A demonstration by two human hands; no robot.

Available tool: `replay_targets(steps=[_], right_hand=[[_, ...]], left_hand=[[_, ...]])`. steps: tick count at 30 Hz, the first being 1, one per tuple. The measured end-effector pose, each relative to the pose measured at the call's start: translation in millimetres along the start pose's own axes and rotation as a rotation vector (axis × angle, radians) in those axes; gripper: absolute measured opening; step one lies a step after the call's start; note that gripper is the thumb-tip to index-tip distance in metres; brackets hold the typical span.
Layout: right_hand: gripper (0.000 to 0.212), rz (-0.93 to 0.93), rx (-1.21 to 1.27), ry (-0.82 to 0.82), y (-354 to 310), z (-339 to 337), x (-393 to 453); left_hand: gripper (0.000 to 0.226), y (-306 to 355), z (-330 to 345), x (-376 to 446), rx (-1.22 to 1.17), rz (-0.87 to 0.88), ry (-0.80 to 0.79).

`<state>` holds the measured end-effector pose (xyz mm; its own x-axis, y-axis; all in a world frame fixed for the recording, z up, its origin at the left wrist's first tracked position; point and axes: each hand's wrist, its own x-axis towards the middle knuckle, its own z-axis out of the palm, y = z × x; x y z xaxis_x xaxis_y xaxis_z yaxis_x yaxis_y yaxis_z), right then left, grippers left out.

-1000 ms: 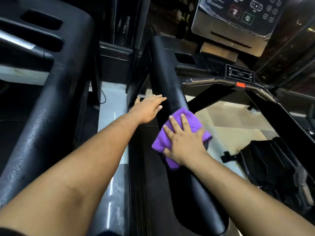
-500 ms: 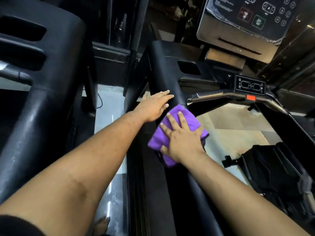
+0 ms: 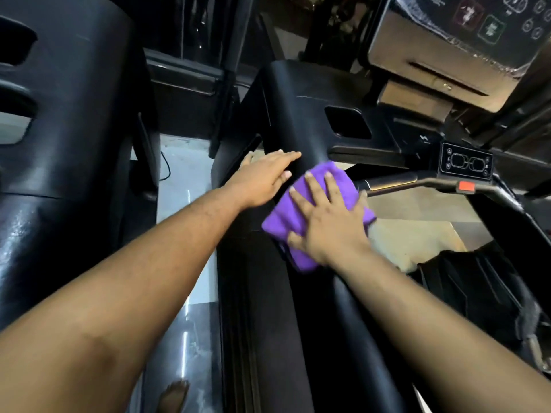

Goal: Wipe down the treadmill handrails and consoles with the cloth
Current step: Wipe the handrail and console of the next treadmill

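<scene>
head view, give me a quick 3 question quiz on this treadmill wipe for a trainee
1. True or false: the right hand presses the purple cloth flat on the black handrail.
2. Multiple choice: where does the left hand lie? A) on the console screen B) on the handrail beside the cloth C) on the red button
3. Fill in: the small control panel sits just above the ____ button.

Key: 1 true; 2 B; 3 red

Purple cloth (image 3: 301,210) flat on black handrail (image 3: 293,126)
</scene>
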<state>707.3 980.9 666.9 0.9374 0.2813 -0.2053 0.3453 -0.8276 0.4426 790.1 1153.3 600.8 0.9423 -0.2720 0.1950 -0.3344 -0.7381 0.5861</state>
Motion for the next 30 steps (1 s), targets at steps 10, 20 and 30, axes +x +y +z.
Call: replay_targets(steps=[10,20,30], right_hand=[[0.083,-0.443,-0.441,-0.197,-33,14,-52],[0.083,-0.355,-0.351,-0.174,-29,11,-68],[0.081,-0.248,-0.081,-0.011,-1,12,-94]], left_hand=[[0.048,-13,-4,-10,-0.010,-0.054,-0.019],[0.050,25,2,-24,0.044,-0.038,-0.054],[0.051,77,16,-68,0.009,-0.045,-0.033]])
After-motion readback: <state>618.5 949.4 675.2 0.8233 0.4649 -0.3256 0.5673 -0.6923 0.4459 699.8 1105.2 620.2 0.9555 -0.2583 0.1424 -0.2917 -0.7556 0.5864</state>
